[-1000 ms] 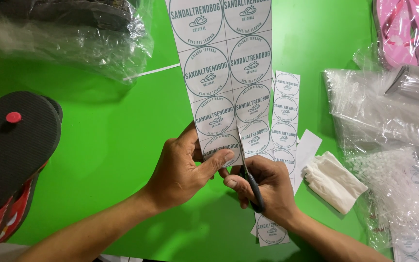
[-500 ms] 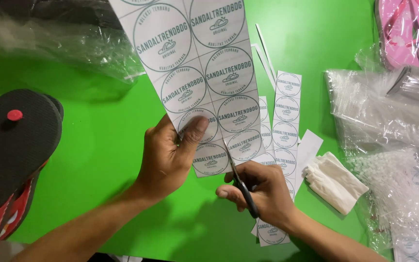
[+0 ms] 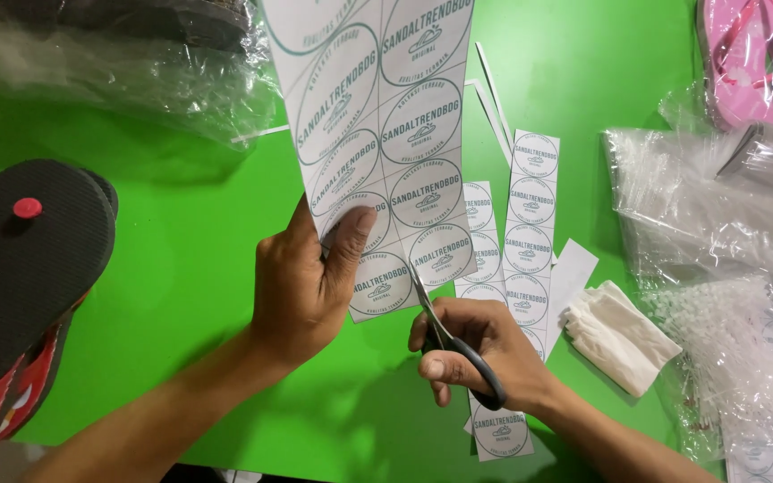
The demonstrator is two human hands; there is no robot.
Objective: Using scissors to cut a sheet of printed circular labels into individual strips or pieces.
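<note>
Pinching the lower left edge of a tall white paper sheet printed with two columns of teal-outlined round labels (image 3: 386, 134), the left hand (image 3: 301, 286) has its thumb pressed flat on the front of the sheet and its fingers curled behind. This sheet stands up off the bright green table (image 3: 181, 259), its long axis running from the hands toward the top of the view, leaning slightly left, with its bottom edge nearest the person. At that bottom edge the right hand (image 3: 480, 353) is closed around the black loop handles of a pair of scissors with slim metal blades (image 3: 445, 335); the blades point up and slightly left, entering the sheet between its two columns of circles. Just right of the hands, narrow cut strips of the same round labels (image 3: 530, 206) lie flat on the table, lengthwise away from the person, one of them reaching under the right wrist. Near them rests a small folded white cloth (image 3: 619, 335). Crinkled clear plastic bags (image 3: 709, 215) are piled at the right edge, with pink sandals wrapped in plastic (image 3: 758, 58) in the top right corner. Black foam sandals with red plugs (image 3: 20, 277) sit at the left edge, and more clear plastic wrap (image 3: 109, 63) lies at top left.
</note>
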